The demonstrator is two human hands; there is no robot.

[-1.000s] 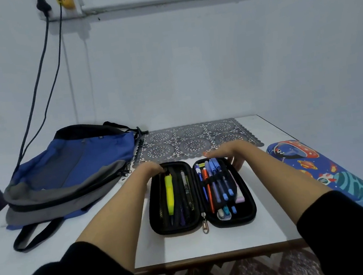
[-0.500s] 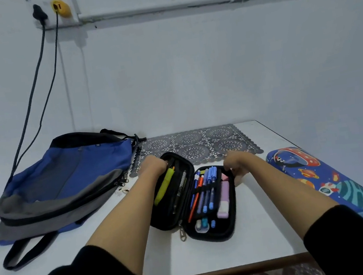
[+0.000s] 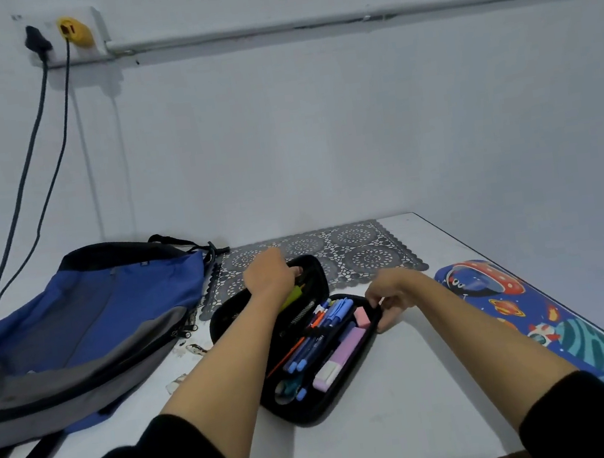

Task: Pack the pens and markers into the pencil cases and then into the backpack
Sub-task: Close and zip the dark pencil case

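The black pencil case point(image 3: 312, 417) lies open on the worktop point(image 3: 413, 414), long axis running away from the person. The left hand point(image 3: 268, 276) grips the tilted-up left half's far end; the right hand point(image 3: 388, 300) pinches the flat right half's far corner (closing likely folds rightward).

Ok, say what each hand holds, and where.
Both grip the black pencil case: left hand on the raised half's far end, right hand pinching the lower half's far rim.

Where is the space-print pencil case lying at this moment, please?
In the head view the space-print pencil case lies closed on the table's right side, just right of the right hand and the open black pencil case.
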